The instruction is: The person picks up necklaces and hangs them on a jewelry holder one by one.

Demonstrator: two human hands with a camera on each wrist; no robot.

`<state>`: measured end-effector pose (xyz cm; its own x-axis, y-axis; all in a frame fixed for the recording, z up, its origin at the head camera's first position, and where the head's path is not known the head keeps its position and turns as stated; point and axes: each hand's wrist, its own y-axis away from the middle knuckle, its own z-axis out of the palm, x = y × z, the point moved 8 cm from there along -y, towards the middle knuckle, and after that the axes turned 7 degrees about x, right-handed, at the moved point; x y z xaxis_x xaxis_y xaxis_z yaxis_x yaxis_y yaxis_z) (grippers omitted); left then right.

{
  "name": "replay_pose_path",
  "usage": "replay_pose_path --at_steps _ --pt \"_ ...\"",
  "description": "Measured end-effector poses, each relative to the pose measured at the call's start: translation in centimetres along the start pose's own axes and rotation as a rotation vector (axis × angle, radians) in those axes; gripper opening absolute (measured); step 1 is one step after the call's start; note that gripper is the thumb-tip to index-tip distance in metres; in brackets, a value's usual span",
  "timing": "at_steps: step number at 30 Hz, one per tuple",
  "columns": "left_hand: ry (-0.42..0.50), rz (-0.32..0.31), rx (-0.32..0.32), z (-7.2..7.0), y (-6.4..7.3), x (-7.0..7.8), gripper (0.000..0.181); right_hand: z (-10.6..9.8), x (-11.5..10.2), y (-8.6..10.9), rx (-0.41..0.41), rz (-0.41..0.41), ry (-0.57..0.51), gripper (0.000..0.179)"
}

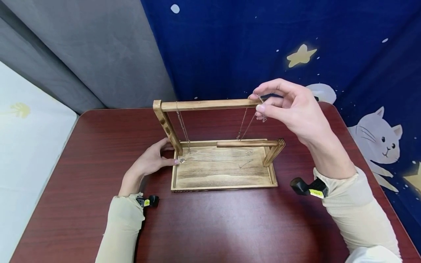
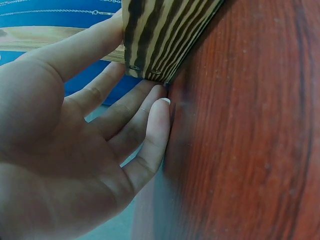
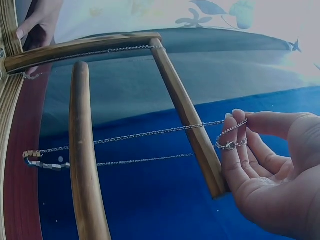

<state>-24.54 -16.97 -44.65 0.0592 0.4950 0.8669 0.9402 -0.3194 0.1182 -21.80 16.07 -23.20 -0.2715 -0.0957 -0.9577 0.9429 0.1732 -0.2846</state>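
Observation:
My right hand (image 1: 292,106) pinches the clasp end of a thin chain necklace (image 3: 231,145) between thumb and fingers, beside the right end of the stand's tall bar. The necklace hangs down in two strands, one passing behind the bar in the head view, with small gold and silver beads (image 3: 33,154) at its bottom. My left hand (image 1: 149,159) touches the left end of the wooden jewelry stand (image 1: 213,105), thumb at the tray's edge and the other fingers fairly straight by its base, seen in the left wrist view.
Another necklace (image 1: 182,126) hangs from the left part of the tall bar. Thin chains (image 1: 223,161) lie across the stand's tray (image 1: 227,187). A shorter, lower bar (image 1: 246,144) reaches left from the right post. The stand sits on a dark red table (image 1: 213,226), curtains behind.

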Motion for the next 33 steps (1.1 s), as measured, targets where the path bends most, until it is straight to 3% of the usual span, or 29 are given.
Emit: replay_pose_path --at_steps 14,24,33 --pt "-0.006 -0.018 -0.006 -0.1 0.0 -0.1 0.067 2.3 -0.2 -0.8 -0.067 0.004 0.081 0.035" --pt "-0.011 -0.024 -0.008 -0.1 0.1 -0.1 0.069 4.2 0.0 -1.2 -0.134 -0.020 0.082 0.034" --pt "0.006 -0.023 -0.019 0.0 0.2 0.1 0.069 5.3 0.1 -1.4 -0.148 -0.027 0.132 0.037"
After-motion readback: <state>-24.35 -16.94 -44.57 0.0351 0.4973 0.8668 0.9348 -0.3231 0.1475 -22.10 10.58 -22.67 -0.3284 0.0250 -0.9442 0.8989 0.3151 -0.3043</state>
